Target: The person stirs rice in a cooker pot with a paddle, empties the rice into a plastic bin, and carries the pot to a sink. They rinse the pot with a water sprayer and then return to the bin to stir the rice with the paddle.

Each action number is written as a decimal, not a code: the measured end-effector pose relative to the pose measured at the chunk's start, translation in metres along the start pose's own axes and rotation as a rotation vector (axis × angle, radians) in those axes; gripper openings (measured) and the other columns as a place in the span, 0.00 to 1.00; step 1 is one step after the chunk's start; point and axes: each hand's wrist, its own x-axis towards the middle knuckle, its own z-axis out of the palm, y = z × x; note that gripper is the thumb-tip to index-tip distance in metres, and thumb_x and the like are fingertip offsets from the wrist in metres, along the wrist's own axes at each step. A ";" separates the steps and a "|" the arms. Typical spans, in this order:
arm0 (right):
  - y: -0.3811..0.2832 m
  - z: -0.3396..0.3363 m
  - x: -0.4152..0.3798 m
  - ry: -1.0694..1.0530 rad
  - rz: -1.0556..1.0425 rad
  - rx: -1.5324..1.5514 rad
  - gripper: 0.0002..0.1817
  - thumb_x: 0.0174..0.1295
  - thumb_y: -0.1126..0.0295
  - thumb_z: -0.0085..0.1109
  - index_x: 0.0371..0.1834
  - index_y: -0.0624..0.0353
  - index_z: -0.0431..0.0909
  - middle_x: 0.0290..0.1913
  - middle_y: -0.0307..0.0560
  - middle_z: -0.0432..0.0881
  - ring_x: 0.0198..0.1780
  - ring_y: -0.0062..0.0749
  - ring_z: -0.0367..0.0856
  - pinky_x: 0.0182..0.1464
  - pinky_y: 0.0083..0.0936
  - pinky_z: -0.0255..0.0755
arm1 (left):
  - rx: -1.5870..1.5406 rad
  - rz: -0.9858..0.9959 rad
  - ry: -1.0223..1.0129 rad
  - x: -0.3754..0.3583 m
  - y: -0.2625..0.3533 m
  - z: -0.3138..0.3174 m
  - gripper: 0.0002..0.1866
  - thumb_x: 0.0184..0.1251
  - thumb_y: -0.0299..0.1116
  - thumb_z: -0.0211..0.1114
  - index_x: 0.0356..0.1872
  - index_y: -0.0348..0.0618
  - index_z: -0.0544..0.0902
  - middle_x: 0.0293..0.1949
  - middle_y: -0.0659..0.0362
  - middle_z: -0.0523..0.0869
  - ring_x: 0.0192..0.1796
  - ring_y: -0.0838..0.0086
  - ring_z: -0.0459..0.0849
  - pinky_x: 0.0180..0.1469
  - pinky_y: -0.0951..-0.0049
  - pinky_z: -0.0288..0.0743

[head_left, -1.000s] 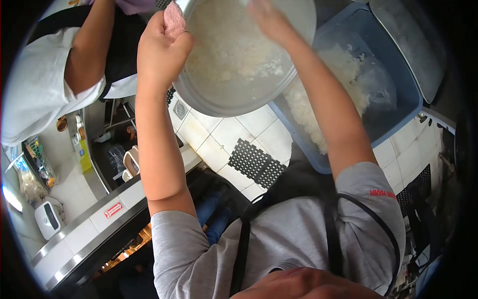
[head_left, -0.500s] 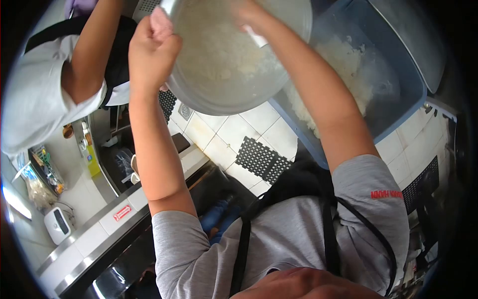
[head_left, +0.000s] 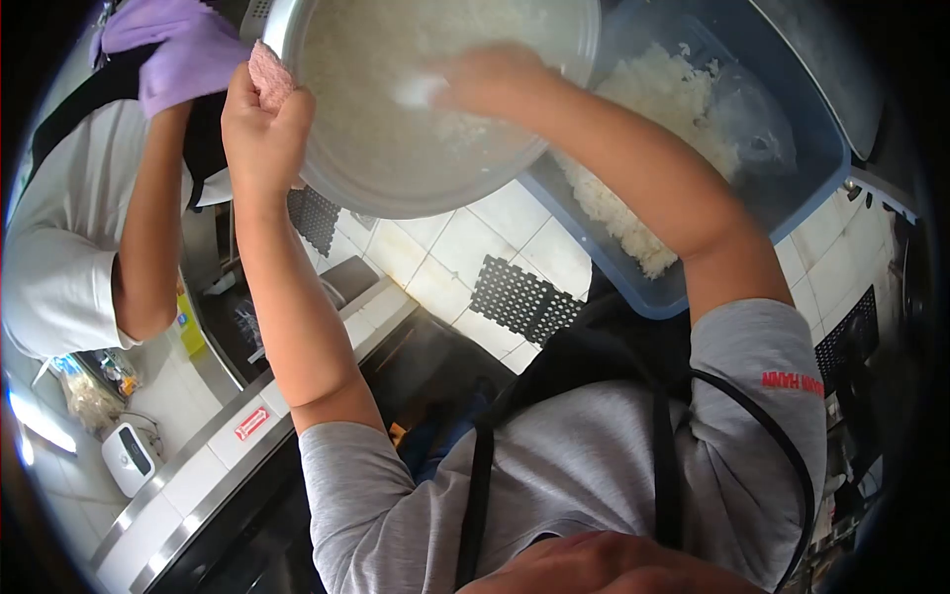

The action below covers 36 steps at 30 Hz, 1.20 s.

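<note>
My left hand [head_left: 262, 139] is closed around a folded pink cloth [head_left: 269, 77] at the left rim of a large metal pot [head_left: 371, 193]. The pot is tilted, and whitish rice residue coats its inside. My right hand [head_left: 495, 81] reaches into the pot and is blurred by motion. Closed in it is a small white tool [head_left: 421, 91], too smeared to tell its kind. Under my right forearm stands a blue plastic tub [head_left: 712, 282] with a heap of cooked white rice [head_left: 653, 129] in it.
At the left stands another person [head_left: 79, 198] in a white shirt, with a purple cloth [head_left: 183, 49] at their hand. A steel-edged counter [head_left: 213, 465] runs along the lower left. Black perforated mats [head_left: 524, 300] lie on the white tiled floor [head_left: 495, 233].
The pot and my left hand have shifted left. My right hand has moved left inside the pot with the white tool. More of the rice in the tub shows. The purple cloth has come further into view.
</note>
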 end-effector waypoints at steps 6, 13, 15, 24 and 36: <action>-0.025 -0.022 0.029 0.320 0.025 0.169 0.21 0.54 0.56 0.48 0.53 0.42 0.66 0.36 0.44 0.78 0.38 0.36 0.77 0.39 0.32 0.69 | 0.036 0.081 -0.011 -0.002 0.019 0.003 0.12 0.40 0.29 0.55 0.28 0.35 0.72 0.22 0.59 0.75 0.25 0.78 0.69 0.31 0.79 0.66; 0.042 0.040 -0.022 -0.333 0.184 -0.113 0.25 0.53 0.52 0.46 0.56 0.39 0.63 0.43 0.45 0.76 0.43 0.38 0.74 0.43 0.32 0.67 | 0.098 0.026 -0.013 -0.006 0.021 0.003 0.12 0.40 0.31 0.55 0.28 0.34 0.72 0.21 0.57 0.74 0.24 0.75 0.70 0.31 0.77 0.66; 0.043 0.024 -0.014 -0.073 0.067 -0.107 0.25 0.54 0.51 0.46 0.57 0.41 0.62 0.42 0.49 0.76 0.43 0.42 0.74 0.45 0.33 0.67 | 0.101 0.065 0.006 0.000 0.026 0.004 0.12 0.40 0.31 0.55 0.27 0.34 0.71 0.20 0.57 0.74 0.24 0.74 0.69 0.30 0.77 0.66; 0.042 0.013 -0.007 0.130 0.267 0.162 0.25 0.56 0.51 0.44 0.57 0.43 0.62 0.45 0.50 0.75 0.46 0.43 0.72 0.48 0.33 0.65 | 0.176 0.071 -0.052 0.004 0.023 0.005 0.12 0.42 0.30 0.56 0.32 0.36 0.73 0.24 0.63 0.75 0.28 0.82 0.70 0.32 0.82 0.65; 0.019 -0.046 0.024 0.459 0.051 0.101 0.25 0.54 0.54 0.46 0.54 0.51 0.63 0.41 0.57 0.75 0.42 0.48 0.74 0.45 0.37 0.66 | 0.091 0.065 -0.070 0.004 0.026 0.006 0.15 0.43 0.29 0.56 0.36 0.34 0.74 0.29 0.61 0.77 0.31 0.81 0.72 0.36 0.81 0.66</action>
